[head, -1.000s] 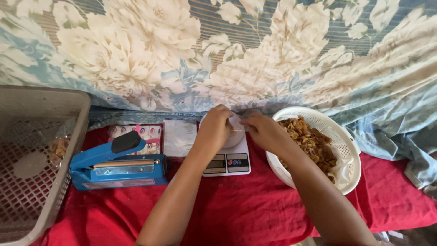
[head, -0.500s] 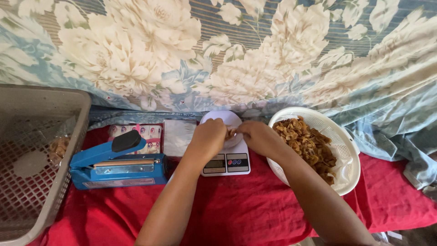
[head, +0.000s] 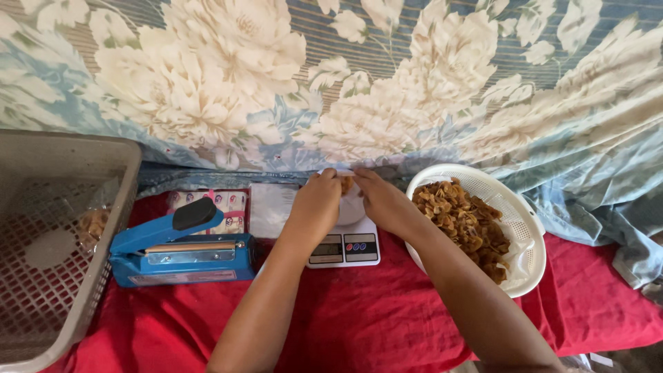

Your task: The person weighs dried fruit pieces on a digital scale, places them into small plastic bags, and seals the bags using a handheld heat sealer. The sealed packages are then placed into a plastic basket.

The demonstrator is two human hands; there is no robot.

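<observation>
Your two hands have come back up over the platform of the white scale [head: 344, 243] since the earlier picture. Left hand [head: 316, 202] and right hand [head: 378, 200] meet fingertip to fingertip above the scale, each grip pressed together, pinching the mouth of a small clear bag of brown chips [head: 346, 186]. That bag sits between both hands, equally near, just left of the white basket [head: 526, 238]; its long axis I cannot tell
</observation>
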